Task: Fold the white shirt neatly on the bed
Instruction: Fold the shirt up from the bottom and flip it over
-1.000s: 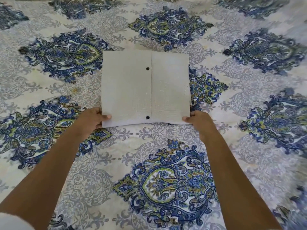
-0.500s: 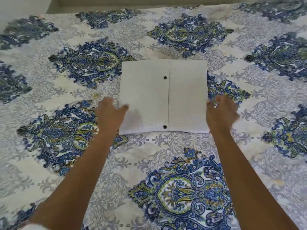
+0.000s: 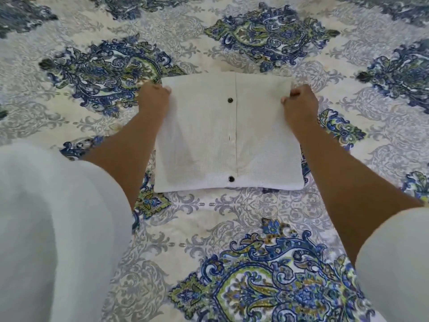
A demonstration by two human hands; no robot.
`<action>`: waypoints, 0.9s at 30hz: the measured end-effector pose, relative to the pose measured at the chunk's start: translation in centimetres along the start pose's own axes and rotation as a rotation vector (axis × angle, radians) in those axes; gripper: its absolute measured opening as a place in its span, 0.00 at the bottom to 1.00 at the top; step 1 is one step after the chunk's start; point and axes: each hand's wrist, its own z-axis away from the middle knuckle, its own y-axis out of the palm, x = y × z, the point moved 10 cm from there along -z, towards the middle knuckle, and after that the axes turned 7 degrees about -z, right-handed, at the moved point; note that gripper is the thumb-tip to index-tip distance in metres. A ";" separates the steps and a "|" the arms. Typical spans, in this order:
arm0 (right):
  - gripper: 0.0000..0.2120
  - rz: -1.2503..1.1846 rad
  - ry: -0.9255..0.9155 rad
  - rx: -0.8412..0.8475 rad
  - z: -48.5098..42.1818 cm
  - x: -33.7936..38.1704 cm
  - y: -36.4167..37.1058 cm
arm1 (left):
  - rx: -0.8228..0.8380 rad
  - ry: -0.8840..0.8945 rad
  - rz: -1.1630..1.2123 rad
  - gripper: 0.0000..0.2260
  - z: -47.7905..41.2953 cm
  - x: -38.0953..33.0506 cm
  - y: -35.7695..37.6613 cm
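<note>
- Seen from the head view, the white shirt [image 3: 209, 140] lies folded into a neat rectangle on the bed [image 3: 232, 219], near the middle of the picture, its near edge towards the person and its far edge away.
- A placket seam [image 3: 236, 135] runs down the shirt's front from far edge to near edge, a little right of centre. One dark button [image 3: 230, 99] sits beside it near the far end and a second dark button [image 3: 231, 179] close to the near edge.
- The left hand [image 3: 153, 99] is at the shirt's far left corner, fingers curled, thumb lying on top of the cloth, gripping that corner.
- The right hand [image 3: 300, 102] is at the far right corner, fingers curled in a narrow grip, pinching the cloth at the edge.
- Both forearms stretch along the shirt's two sides. The left one casts a soft shadow on the fabric.
- A white left sleeve [image 3: 58, 228] fills the lower left and a white right sleeve [image 3: 394, 263] the lower right.
- The bed cover is pale with grey scrollwork and large blue and green paisley medallions [image 3: 267, 282] all round the shirt.
</note>
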 end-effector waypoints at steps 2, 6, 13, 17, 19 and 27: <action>0.21 0.198 -0.077 -0.081 1.3 0.8 -0.9 | -0.171 0.079 -0.213 0.19 1.7 -1.1 -0.9; 0.23 0.383 -0.518 0.112 6.8 5.7 3.5 | -0.044 0.760 -0.594 0.27 8.9 -7.0 5.1; 0.27 0.567 -0.288 0.232 5.0 0.3 5.1 | 0.047 0.759 -0.822 0.29 8.0 -2.6 7.0; 0.30 0.112 0.129 0.007 5.9 -3.8 -0.6 | -0.120 0.116 -0.230 0.34 7.4 3.3 -0.2; 0.27 -0.166 0.246 0.109 7.1 -6.0 -0.7 | 0.050 -0.115 0.110 0.28 7.9 6.8 -0.1; 0.15 -0.652 0.453 0.483 11.4 -4.0 -1.0 | 0.363 -0.194 0.454 0.13 12.8 5.6 -1.3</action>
